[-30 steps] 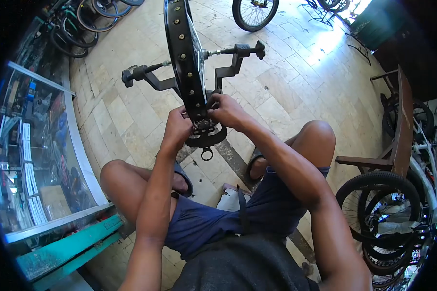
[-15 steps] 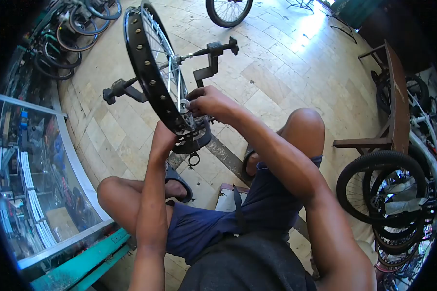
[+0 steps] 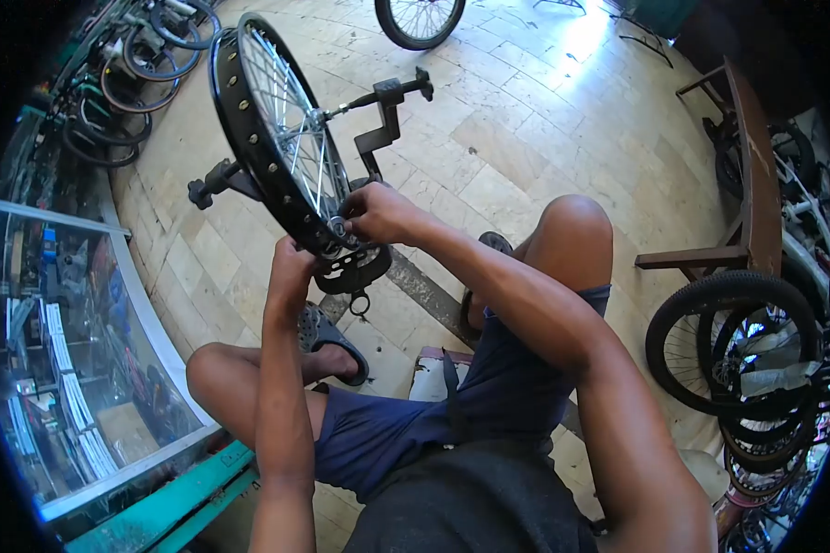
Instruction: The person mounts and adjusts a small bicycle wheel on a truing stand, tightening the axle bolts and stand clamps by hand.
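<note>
A spoked bicycle wheel without a tyre, its black rim [image 3: 249, 138] dotted with holes, is mounted in a black truing stand [image 3: 378, 138]. My right hand [image 3: 383, 214] is closed at the inner side of the rim near its bottom, pinching a round silver spoke wrench [image 3: 339, 227] among the spokes. My left hand [image 3: 293, 263] is curled against the outer left side of the rim, low down; its fingertips are partly hidden. Just below hangs the stand's lower clamp with a metal ring [image 3: 360, 303].
A glass display case [image 3: 92, 369] stands at the left beside a green bench [image 3: 166, 498]. Several wheels hang at the upper left. At the right are a wooden bench [image 3: 752, 175] and stacked bicycle wheels [image 3: 655, 341]. Another wheel [image 3: 420, 41] stands on the tiled floor ahead.
The wheel and stand appear slightly farther left and lower in view. My right hand has shifted left and down with them, and more of my left hand shows beside the rim.
</note>
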{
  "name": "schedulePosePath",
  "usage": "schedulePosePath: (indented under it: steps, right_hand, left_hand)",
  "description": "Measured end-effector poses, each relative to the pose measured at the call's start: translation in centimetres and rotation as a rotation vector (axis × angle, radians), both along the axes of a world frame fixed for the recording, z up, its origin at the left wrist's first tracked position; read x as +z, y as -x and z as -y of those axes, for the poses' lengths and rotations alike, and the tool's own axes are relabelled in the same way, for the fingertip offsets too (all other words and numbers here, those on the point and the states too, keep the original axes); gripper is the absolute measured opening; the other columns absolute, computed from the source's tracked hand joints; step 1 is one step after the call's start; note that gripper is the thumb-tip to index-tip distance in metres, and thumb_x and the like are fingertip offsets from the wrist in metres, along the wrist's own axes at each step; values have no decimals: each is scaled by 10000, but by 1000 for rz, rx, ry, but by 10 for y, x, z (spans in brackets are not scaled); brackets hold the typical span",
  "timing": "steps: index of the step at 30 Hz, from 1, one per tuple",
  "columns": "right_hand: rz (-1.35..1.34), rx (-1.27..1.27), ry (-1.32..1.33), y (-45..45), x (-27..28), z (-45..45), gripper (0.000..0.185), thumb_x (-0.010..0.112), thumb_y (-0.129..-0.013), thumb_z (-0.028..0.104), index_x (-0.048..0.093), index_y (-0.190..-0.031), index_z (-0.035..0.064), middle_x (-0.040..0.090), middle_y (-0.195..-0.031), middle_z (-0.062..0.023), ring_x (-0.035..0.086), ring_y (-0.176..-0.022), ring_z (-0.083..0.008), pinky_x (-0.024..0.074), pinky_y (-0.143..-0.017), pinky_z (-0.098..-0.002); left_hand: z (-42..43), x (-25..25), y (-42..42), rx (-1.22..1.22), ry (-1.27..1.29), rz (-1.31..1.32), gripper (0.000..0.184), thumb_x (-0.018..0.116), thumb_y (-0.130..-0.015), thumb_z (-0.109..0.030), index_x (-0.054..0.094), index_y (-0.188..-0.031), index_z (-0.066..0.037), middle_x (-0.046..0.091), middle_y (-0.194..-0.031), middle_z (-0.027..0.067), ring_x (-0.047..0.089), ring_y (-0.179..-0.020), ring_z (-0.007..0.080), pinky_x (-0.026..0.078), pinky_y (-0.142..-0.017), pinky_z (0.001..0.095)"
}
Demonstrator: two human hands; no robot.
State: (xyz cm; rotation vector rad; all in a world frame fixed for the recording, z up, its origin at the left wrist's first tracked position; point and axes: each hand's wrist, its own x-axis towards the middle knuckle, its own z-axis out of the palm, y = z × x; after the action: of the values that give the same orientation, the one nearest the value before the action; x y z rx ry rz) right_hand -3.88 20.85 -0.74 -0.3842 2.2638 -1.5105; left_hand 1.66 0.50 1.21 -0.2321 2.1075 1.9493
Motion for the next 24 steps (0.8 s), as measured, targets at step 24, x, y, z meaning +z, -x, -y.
schedulePosePath:
  steps: [24]
  right_hand:
    - [109,-91,59,-11,9,8,320,749,-860,73,705,-1150,-56,753,-1011,-157,702,-906,-181,548,-838,-330]
  left_hand:
    - [-5,-3,3,21,128,-47,339,842,-823,-207,727,-1049,18,734,-884,50,665,-753,99,505,-651,253]
